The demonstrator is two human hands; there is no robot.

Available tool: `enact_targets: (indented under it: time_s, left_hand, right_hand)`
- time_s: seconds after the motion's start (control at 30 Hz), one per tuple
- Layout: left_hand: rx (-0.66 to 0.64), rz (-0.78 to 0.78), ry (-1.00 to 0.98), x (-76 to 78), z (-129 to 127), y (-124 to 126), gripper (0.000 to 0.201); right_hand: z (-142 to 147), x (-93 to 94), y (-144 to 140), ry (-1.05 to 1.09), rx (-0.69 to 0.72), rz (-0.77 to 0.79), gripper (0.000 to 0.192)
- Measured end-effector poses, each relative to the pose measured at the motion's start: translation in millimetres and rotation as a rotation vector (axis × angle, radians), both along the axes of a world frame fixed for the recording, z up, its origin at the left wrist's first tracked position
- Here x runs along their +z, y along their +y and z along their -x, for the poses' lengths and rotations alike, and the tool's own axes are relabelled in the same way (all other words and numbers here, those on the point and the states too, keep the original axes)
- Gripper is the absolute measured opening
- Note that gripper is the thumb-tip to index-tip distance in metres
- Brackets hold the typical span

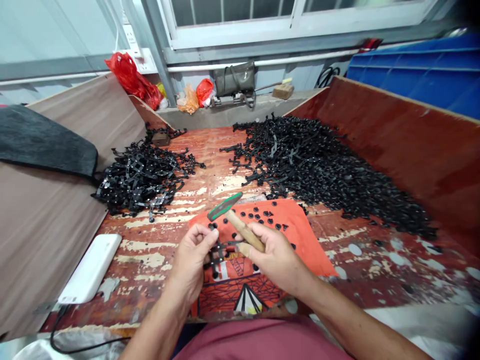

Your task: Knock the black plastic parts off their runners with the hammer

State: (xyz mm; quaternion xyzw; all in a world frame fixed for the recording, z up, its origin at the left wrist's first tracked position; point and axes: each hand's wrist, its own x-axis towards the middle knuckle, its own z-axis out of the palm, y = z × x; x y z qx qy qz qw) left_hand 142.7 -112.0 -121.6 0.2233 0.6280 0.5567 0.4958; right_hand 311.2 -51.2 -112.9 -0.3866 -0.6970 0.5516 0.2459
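Note:
Near the front of the table, my left hand pinches a black jointed part, a small lattice-like piece with round ends. My right hand is closed around the wooden handle of a hammer, whose green-edged head points up and left. A short red piece, perhaps a tool's handle, also shows at my right fingertips, close to the black part. Beneath both hands lies an orange-red printed cloth or bag, dotted with several small round black pieces.
One heap of black jointed parts lies at the left, and a far larger heap at the right. A white power bank with a cable sits front left. Wooden boards wall the table; beyond the right one stands a blue crate.

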Motion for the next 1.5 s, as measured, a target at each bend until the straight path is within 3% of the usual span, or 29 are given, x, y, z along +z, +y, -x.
enact_targets:
  time_s: [0.07, 0.13, 0.2, 0.27, 0.33, 0.4, 0.47, 0.5, 0.67, 0.9, 1.03, 1.3, 1.5]
  left_hand:
    - [0.004, -0.066, 0.287, 0.6, 4.6, -7.8, 0.037]
    - [-0.039, -0.17, 0.708, 8.1, 9.8, -16.5, 0.037]
    - [-0.173, -0.253, 1.072, 19.3, 12.3, -23.7, 0.039]
    - [-0.351, -0.277, 1.209, 28.1, 10.7, -26.7, 0.035]
    - [-0.515, -0.229, 1.099, 29.8, 7.0, -25.8, 0.028]
    - [-0.628, -0.152, 0.823, 24.5, 5.7, -24.1, 0.023]
    - [-0.659, -0.088, 0.6, 17.2, 9.6, -25.3, 0.027]
    - [-0.645, -0.055, 0.586, 14.4, 13.5, -27.2, 0.029]
    - [-0.555, 0.082, 0.996, 10.8, 32.3, -37.7, 0.039]
    - [-0.572, 0.14, 0.982, -6.0, 20.7, -26.1, 0.043]
    - [-0.573, 0.152, 1.032, -12.4, 15.7, -18.5, 0.042]
    - [-0.563, 0.208, 1.19, -16.8, 7.3, -16.1, 0.038]
    - [-0.468, 0.215, 1.033, -21.3, 18.6, -16.8, 0.045]
  right_hand:
    - [-2.6, 1.6, 4.7, 0.062, -0.009, 0.092, 0.009]
    - [-5.3, 5.4, 9.1, 0.093, 0.022, 0.175, 0.011]
    - [-5.9, 9.2, 11.7, 0.093, 0.075, 0.202, 0.01]
    - [-3.1, 11.7, 11.6, 0.083, 0.136, 0.183, 0.007]
    - [2.0, 12.9, 9.0, 0.075, 0.177, 0.13, 0.004]
    - [6.2, 13.7, 5.2, 0.051, 0.182, 0.061, 0.005]
    - [5.9, 14.3, 2.3, 0.018, 0.165, 0.0, 0.009]
    - [3.3, 14.3, 1.7, 0.002, 0.154, -0.026, 0.012]
    - [-26.7, 6.6, 4.2, -0.083, 0.1, -0.056, 0.021]
    - [-56.9, -8.1, -2.0, -0.163, 0.085, -0.037, 0.029]
    - [-62.6, -8.3, -3.1, -0.164, 0.077, -0.079, 0.041]
    - [-63.8, -17.1, -5.4, -0.231, 0.088, -0.091, 0.036]
    - [-62.6, -13.4, -6.6, -0.209, 0.159, -0.107, 0.037]
